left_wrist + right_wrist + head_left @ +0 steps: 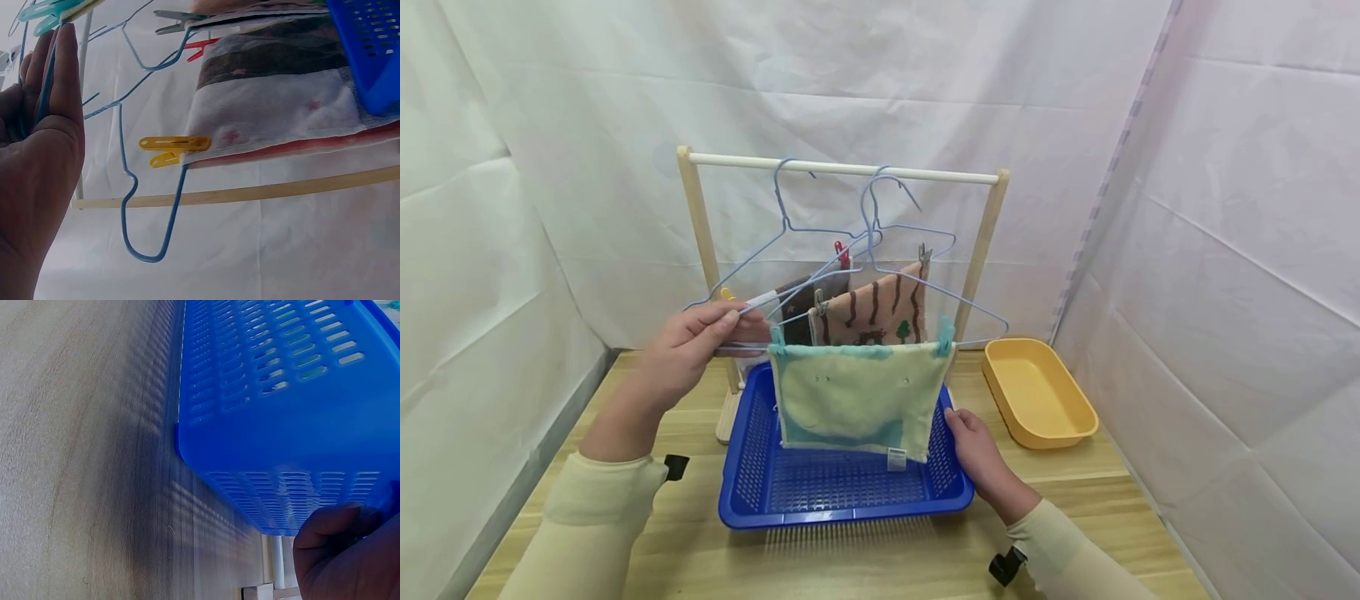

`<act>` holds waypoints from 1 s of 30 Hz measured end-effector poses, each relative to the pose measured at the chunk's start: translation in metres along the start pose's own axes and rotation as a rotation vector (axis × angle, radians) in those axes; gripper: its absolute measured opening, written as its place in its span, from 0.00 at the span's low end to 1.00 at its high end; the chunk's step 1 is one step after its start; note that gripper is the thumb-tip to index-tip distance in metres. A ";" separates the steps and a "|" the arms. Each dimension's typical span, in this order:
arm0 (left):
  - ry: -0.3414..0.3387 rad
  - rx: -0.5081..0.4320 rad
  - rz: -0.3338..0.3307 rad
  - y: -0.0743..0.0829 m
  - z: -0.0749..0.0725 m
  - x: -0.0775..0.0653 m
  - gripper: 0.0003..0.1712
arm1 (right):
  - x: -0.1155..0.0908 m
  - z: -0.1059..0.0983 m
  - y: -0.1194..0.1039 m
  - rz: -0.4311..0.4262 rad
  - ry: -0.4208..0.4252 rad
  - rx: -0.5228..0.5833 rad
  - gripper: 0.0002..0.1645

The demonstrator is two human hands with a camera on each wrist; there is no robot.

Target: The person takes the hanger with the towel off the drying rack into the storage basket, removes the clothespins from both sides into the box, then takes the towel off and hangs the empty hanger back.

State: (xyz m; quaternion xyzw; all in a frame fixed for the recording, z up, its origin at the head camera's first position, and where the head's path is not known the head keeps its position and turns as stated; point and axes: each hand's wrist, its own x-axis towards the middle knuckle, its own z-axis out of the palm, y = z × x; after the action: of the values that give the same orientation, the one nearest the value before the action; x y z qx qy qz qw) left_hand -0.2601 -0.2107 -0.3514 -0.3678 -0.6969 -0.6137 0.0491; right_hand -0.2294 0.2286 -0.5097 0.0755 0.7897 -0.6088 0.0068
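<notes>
My left hand (688,346) pinches the left end of a blue wire hanger (940,293) between thumb and fingers. From this hanger hangs a pale yellow-green and turquoise cloth (850,392), held by two turquoise clothespins (946,336) at its upper corners. The cloth overlaps the blue plastic basket (850,515) in the head view. Gripping that basket's right rim is my right hand (981,454), thumb on top; the right wrist view shows curled fingers at the slotted wall. Behind, a pink cloth with brown stripes (891,304) hangs from another hanger by grey clothespins (924,253).
A wooden rack with a white bar (730,160) stands behind the basket. A dark and white cloth (269,94) hangs there with yellow (175,145) and red clothespins (842,253). To the right, a yellow tray (1078,435) sits on the wooden table (1075,492). White curtains surround the table.
</notes>
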 end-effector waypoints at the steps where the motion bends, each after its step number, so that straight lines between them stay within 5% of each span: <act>1: -0.005 -0.013 0.002 -0.003 0.001 0.000 0.21 | 0.000 0.000 0.001 0.005 0.000 -0.002 0.25; 8: -0.009 0.019 -0.015 -0.017 0.000 -0.004 0.22 | 0.003 0.000 0.003 0.031 -0.005 0.019 0.25; 15: 0.018 0.096 -0.104 -0.033 0.002 -0.011 0.23 | 0.002 0.000 0.002 0.039 -0.018 0.045 0.26; 30: -0.011 0.051 -0.215 -0.061 0.005 -0.024 0.23 | 0.001 -0.001 0.001 0.065 -0.030 0.050 0.26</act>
State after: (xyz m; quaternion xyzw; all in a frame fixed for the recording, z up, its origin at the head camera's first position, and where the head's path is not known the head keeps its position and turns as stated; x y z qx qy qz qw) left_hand -0.2758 -0.2153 -0.4146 -0.2930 -0.7480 -0.5955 -0.0114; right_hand -0.2299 0.2298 -0.5109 0.0918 0.7712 -0.6288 0.0366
